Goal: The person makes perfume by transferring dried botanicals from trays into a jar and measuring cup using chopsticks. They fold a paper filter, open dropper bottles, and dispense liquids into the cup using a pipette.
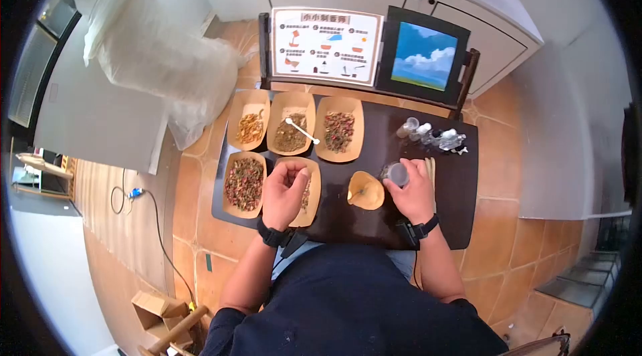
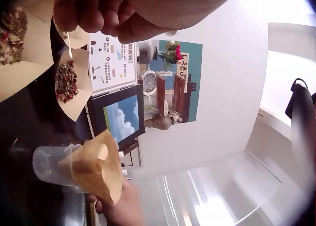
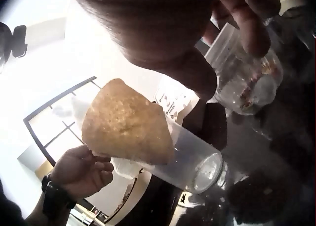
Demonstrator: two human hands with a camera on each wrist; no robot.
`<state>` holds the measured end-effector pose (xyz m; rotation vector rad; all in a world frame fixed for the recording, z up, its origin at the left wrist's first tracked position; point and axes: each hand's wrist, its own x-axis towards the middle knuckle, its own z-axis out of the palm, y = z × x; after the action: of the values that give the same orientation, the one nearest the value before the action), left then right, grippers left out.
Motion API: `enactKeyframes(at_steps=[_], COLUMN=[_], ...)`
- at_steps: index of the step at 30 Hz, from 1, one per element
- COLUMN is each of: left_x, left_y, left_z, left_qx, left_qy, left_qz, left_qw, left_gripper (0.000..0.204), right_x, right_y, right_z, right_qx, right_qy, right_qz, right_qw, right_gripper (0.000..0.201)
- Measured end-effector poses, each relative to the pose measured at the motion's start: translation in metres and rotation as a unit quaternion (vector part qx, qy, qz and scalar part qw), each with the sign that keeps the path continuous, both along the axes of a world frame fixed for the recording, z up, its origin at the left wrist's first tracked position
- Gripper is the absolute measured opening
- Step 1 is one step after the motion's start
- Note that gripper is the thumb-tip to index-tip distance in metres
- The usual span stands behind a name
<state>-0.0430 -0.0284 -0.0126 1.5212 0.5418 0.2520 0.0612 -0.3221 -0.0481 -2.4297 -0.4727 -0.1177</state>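
Observation:
My right hand point(image 1: 414, 192) grips a small clear plastic jar point(image 3: 249, 85) at the table's right side, with a few reddish and orange dried bits showing inside it. Left of it stands a tall clear plastic cup point(image 2: 49, 164) with a brown paper filter cone point(image 1: 366, 190) set in its mouth. My left hand point(image 1: 286, 192) is over the front right paper tray point(image 1: 305, 217), which holds dried plant bits and is partly covered by the hand. Its fingers are curled toward the thumb; I cannot tell whether they pinch anything.
Other paper trays of dried flowers and herbs point(image 1: 244, 184) line the table's left half. A white spoon point(image 1: 302, 130) lies across the back middle tray. Small clear bottles point(image 1: 431, 134) stand at the back right. An instruction sheet point(image 1: 326, 46) and a framed picture point(image 1: 424, 55) stand behind the table.

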Motion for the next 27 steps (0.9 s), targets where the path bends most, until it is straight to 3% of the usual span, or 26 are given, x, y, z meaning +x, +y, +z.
enactKeyframes(at_steps=[3,4,7,8,9,11,12,13,15,19,21,22,23,27], left_x=[0.001,0.001,0.0,-0.001,-0.002,-0.002,-0.003,-0.002,-0.004,0.0,0.007,0.009,0.012,0.014], left_y=[-0.003,-0.005,-0.007,-0.008,-0.01,-0.014,-0.017,-0.021,-0.03,-0.051,-0.058,-0.062,-0.072,-0.08], left_z=[0.006,0.009,0.017,0.019,0.021,0.019,0.02,0.026,0.03,0.044,0.052,0.061,0.071,0.065], left_qx=[0.004,0.005,-0.023,-0.024,-0.03,-0.045,-0.037,-0.028,-0.018,-0.037,0.013,0.002,0.014,0.033], left_qy=[0.007,-0.011,-0.021,-0.02,-0.018,-0.041,-0.043,-0.046,-0.021,-0.074,-0.12,-0.127,-0.144,-0.163], left_qz=[-0.015,-0.022,-0.027,-0.024,-0.028,-0.034,-0.044,-0.054,-0.082,-0.151,-0.214,-0.243,-0.247,-0.251], left_qw=[1.0,1.0,0.999,0.999,0.999,0.998,0.997,0.997,0.996,0.985,0.969,0.962,0.958,0.954], left_gripper=[0.012,0.013,0.013,0.013,0.013,0.013,0.014,0.014,0.02,0.027,0.035,0.044,0.051,0.056], right_x=[-0.005,-0.006,-0.006,-0.002,-0.003,-0.005,-0.007,-0.009,-0.009,-0.019,-0.019,-0.019,-0.031,-0.035], right_y=[-0.001,-0.001,-0.007,-0.007,-0.01,-0.014,-0.007,-0.003,-0.005,0.012,0.021,0.029,0.041,0.054], right_z=[0.028,0.031,0.042,0.037,0.041,0.053,0.059,0.068,0.077,0.093,0.096,0.101,0.109,0.119], right_qx=[0.083,0.068,0.088,0.053,0.054,0.126,0.124,0.096,0.15,0.188,0.274,0.247,0.275,0.231], right_qy=[0.062,-0.003,-0.027,-0.148,-0.147,0.042,-0.078,-0.113,-0.021,-0.034,0.049,-0.003,0.067,0.051], right_qz=[-0.062,-0.074,-0.057,-0.062,-0.058,-0.074,-0.078,-0.088,-0.06,-0.039,0.01,0.038,0.026,0.022], right_qw=[0.993,0.995,0.994,0.986,0.986,0.988,0.986,0.985,0.987,0.981,0.96,0.968,0.959,0.971], right_gripper=[0.059,0.058,0.058,0.058,0.058,0.057,0.054,0.051,0.049,0.047,0.046,0.046,0.047,0.048])
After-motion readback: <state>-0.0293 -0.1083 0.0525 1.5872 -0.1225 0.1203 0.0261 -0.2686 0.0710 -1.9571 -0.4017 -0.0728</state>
